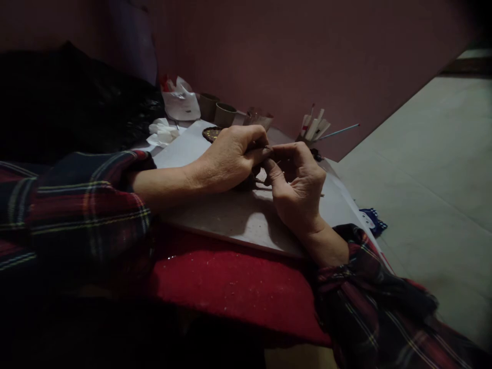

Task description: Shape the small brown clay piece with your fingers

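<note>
Two hands are showing at the centre of the frame, one left hand [230,158] and one right hand [300,187], with two plaid sleeves [88,205] at lower left and lower right. One white board [182,146] is lying mid-frame, one red cloth [238,292] below. At upper middle, two dull cups [225,115], one white packet [182,107] and one crumpled tissue [163,133] are standing out. Rightward, several pale sticks [315,125] are overlapping, too bunched for counting, beside one blue stick [342,130].

Plain, dusky pink wall [292,66] behind desk [342,202] | pale floor [415,169], thin tile joints, right of desk | dim light, deep shadow in front of desk
</note>
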A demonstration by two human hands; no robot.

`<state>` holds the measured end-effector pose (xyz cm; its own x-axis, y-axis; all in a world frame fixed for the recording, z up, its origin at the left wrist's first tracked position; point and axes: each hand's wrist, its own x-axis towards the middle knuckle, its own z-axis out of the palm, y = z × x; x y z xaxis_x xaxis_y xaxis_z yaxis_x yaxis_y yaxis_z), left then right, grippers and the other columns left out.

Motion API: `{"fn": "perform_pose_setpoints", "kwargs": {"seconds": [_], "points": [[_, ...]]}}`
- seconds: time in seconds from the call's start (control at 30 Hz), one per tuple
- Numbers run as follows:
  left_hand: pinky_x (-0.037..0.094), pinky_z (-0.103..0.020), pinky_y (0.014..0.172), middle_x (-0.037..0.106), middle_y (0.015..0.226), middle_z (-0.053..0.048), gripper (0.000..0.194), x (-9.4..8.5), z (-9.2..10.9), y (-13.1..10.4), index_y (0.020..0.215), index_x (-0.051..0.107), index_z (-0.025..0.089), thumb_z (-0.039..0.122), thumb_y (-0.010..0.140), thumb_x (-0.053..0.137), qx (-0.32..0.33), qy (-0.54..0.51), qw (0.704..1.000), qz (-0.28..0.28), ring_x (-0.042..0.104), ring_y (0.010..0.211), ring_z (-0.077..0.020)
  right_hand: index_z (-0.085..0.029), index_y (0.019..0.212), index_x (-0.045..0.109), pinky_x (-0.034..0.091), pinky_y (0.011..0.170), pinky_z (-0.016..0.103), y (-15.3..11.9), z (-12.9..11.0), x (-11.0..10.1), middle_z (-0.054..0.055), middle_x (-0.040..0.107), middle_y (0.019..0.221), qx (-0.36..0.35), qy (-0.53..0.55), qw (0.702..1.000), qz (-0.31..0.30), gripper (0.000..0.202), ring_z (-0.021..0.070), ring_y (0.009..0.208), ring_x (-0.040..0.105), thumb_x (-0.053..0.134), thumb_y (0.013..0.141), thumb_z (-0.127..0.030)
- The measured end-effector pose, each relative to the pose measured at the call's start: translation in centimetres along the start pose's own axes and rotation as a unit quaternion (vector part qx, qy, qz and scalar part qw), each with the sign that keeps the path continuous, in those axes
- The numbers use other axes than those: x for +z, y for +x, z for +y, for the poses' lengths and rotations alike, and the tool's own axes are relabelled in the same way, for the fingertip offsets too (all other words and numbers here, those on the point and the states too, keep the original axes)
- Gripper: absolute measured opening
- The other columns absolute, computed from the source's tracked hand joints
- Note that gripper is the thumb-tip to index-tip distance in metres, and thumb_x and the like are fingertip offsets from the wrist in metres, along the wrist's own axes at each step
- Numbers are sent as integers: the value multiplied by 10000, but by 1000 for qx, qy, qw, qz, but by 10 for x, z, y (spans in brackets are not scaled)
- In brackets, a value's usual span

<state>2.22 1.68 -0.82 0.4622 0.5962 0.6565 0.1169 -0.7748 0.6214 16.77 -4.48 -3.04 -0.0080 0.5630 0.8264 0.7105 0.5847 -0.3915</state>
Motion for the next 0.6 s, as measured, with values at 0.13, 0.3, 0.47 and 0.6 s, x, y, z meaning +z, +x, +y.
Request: {"fn": "perform_pose_setpoints", "kwargs": {"seconds": [0.13, 0.3, 0.47, 0.6], "points": [[383, -253, 576, 595, 632, 3, 92, 0, 0, 0, 745, 610, 170, 186, 834, 591, -5, 3, 1000, 0, 516, 613, -117, -227, 938, 596, 548, 716, 339, 0, 0, 0, 3, 673, 854, 3, 2, 1000, -2, 66, 153, 761, 629, 596, 880, -195], [379, -268, 590, 600, 629, 1, 93, 0, 2, 1, 746, 615, 169, 179, 838, 612, -20, 2, 1000, -7, 497, 628, -119, -233, 924, 593, 552, 706, 344, 0, 0, 0, 0, 663, 831, 0, 2, 1000, 0, 50, 151, 729, 619, 600, 882, -207], [385, -270, 607, 585, 593, 16, 107, -1, 2, 1, 737, 610, 175, 183, 843, 616, -19, 9, 1000, -8, 498, 628, -117, -243, 930, 591, 560, 711, 348, 0, 1, 1, 4, 664, 842, 5, 3, 1000, -3, 43, 157, 749, 620, 600, 891, -228], [390, -280, 606, 585, 587, 9, 128, -1, 1, 1, 729, 608, 180, 220, 848, 629, -16, 7, 1000, -9, 512, 636, -128, -244, 932, 586, 565, 726, 355, 0, 2, 1, 3, 666, 852, 5, 2, 1000, -6, 44, 157, 754, 626, 603, 892, -237]]}}
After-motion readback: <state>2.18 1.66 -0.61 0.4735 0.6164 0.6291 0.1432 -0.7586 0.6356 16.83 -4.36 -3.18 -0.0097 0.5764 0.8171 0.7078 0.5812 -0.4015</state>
